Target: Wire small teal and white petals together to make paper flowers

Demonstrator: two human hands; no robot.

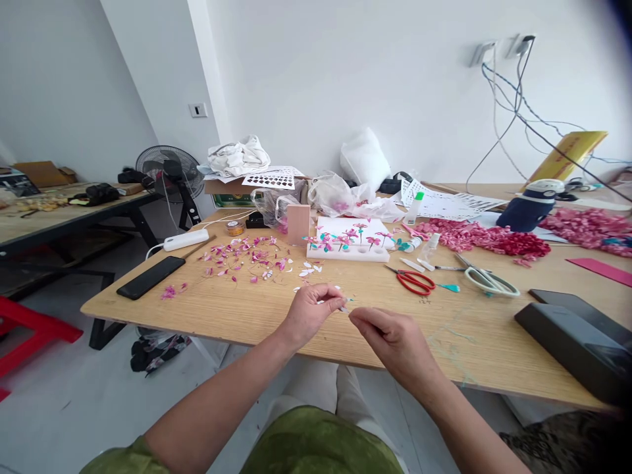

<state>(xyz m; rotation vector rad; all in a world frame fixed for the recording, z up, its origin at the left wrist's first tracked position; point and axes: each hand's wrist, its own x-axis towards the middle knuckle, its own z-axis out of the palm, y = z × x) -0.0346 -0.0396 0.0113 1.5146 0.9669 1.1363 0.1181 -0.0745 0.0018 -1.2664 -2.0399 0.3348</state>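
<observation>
Over the near edge of the table, my left hand [312, 311] pinches a small pale piece [344, 309] between thumb and fingertips; its kind is too small to tell. Close beside it, my right hand [395, 334] is closed, thumb against fingers, and whatever it may hold is hidden. Just beyond the hands lie white petals [310, 268] and many loose pink petals [241, 257]. Pink and teal flowers on thin stems [349, 236] stand in a white foam block [345, 253] behind them. Red-handled scissors [415, 282] rest to the right.
A phone [151, 276] and a white power strip [186, 239] lie at left. White-handled scissors [491, 280], a small clear bottle [430, 247], pink bundles [474, 237], a dark blue flask [530, 205] and a dark box [573, 345] occupy the right. Plastic bags [330, 191] sit at the back.
</observation>
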